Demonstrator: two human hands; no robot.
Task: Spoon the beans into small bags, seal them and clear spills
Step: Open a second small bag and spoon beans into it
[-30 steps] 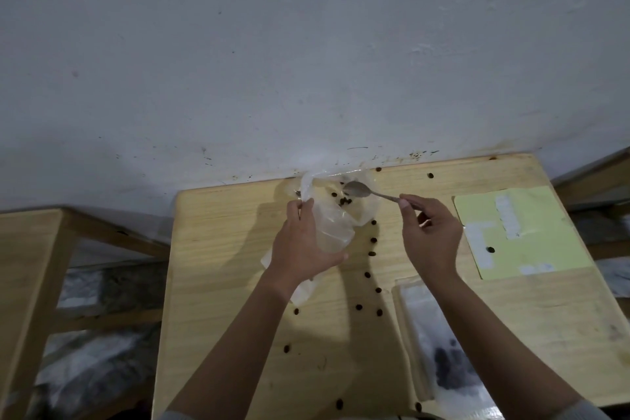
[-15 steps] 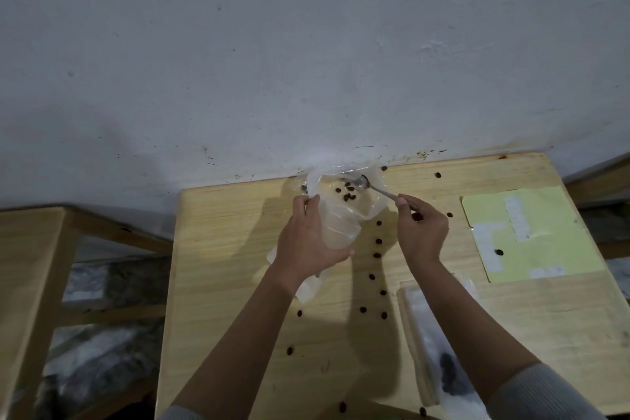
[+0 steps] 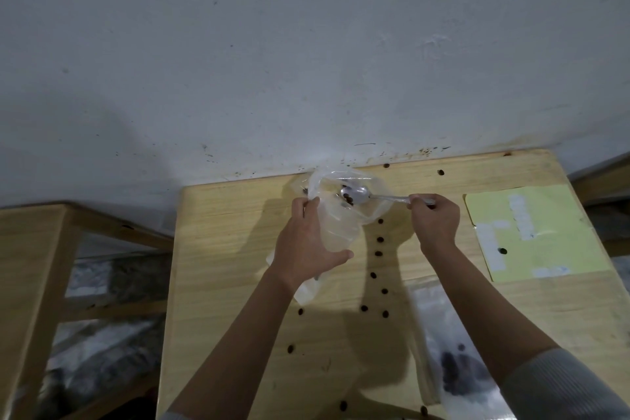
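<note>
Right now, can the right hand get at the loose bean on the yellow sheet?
Probably not yet: the right hand is pinching the spoon inside the clear bag. The bean lies uncovered on the yellow sheet.

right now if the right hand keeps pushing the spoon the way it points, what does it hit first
Probably the far inner wall of the clear plastic bag: the right hand aims the spoon leftward into its mouth, toward the left hand gripping the bag. Depth is unclear.
</note>
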